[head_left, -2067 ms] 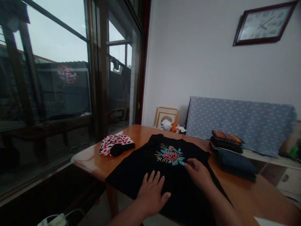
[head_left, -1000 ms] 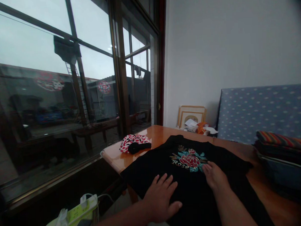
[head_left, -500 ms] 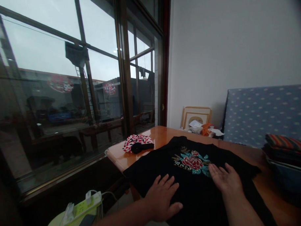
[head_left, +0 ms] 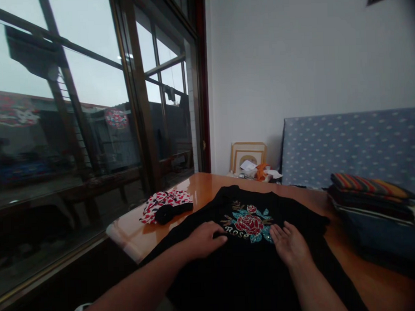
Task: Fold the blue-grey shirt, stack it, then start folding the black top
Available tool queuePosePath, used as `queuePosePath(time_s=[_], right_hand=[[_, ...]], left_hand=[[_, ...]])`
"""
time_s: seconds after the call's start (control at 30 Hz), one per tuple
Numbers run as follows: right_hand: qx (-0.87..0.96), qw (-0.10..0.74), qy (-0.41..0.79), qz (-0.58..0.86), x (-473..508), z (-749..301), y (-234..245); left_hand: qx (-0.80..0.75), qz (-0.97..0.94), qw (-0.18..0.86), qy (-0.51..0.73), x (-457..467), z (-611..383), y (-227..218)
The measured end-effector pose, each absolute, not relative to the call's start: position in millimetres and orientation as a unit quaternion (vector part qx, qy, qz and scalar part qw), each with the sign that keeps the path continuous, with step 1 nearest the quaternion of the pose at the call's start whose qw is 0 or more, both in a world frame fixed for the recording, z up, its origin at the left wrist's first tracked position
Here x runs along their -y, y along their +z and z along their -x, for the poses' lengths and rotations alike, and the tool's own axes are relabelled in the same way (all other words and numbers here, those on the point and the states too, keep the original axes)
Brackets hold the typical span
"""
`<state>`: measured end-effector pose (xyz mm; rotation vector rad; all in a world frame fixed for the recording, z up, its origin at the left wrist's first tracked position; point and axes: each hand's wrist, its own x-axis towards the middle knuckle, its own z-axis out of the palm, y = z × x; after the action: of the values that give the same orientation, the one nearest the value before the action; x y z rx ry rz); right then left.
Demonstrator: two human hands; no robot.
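Note:
A black T-shirt lies spread out on the table, with a sequined red rose, teal leaves and the lettering "Rose" on its chest. My left hand rests on the shirt just left of the lettering, fingers bent toward the cloth and thumb apart from them. At the print's right edge, my right hand is open, its fingers stretched and its palm turned inward. Neither hand visibly grips the fabric. The shirt's lower part runs between my forearms and out of view.
A white, red and black patterned cloth bundle sits at the left on the glossy wooden table. Folded clothes are stacked at the right. Behind are picture frames and a blue dotted covering. A large window borders the left side.
The view has swung right. My left hand has moved up the shirt toward the lettering, its fingers now bent rather than spread. My right hand stays by the rose print.

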<state>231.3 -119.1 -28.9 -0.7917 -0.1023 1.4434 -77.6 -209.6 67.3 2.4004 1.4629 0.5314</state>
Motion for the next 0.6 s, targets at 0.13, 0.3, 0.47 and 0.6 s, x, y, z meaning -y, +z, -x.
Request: queuePosePath(time_s=[0.13,0.3,0.47,0.6], right_hand=[[0.064,0.689,0.634,0.344,122,-226,-26],[0.084,0.699,0.622,0.342,126,-223,-25],[0.079,0.694,0.618,0.361,126,-221,-22],[0.074,0.689,0.617,0.374,125,-221,-20]], left_hand=[[-0.535,-0.823,0.056,0.185,126,79,66],[-0.614,-0.776,-0.014,0.144,45,73,53],[-0.654,-0.744,0.0,0.134,-3,70,38],[-0.702,-0.694,0.03,0.158,-32,79,34]])
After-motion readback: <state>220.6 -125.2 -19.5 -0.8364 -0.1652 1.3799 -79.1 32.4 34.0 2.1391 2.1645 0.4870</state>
